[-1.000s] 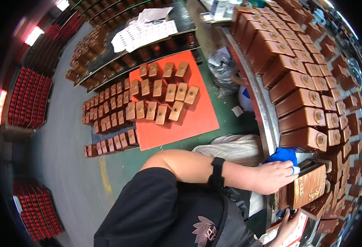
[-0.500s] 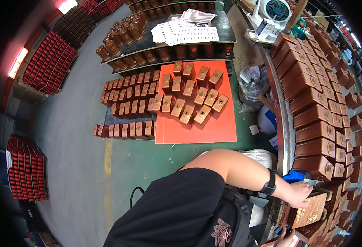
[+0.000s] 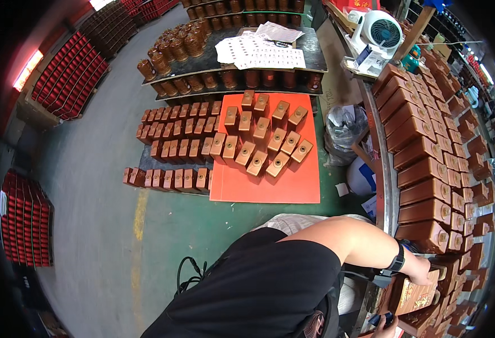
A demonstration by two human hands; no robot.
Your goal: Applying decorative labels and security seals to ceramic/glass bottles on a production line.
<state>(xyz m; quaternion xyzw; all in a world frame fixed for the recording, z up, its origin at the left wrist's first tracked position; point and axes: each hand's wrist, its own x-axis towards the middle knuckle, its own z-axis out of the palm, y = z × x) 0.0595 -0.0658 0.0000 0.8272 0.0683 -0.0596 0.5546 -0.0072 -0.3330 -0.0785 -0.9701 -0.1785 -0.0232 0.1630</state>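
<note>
My left hand, with a dark band on its wrist, is at the bench on the right. Its fingers curl over the upper edge of a brown box-shaped piece with gold decoration on its face. That piece lies tilted, its decorated face turned up. Low in the view, my right hand is partly cut off by the lower edge. Its fingers close on a small dark object beside the piece's near side; its kind I cannot make out.
Rows of brown rectangular bottles with small necks fill the bench beyond my left hand. More stand on an orange-red board to the left. A white fan and a table with paper sheets are farther back.
The view has shifted slightly. My left arm reaches a little farther right, still on the box-shaped piece. My right hand has come up beside it, and the dark object shows more clearly.
</note>
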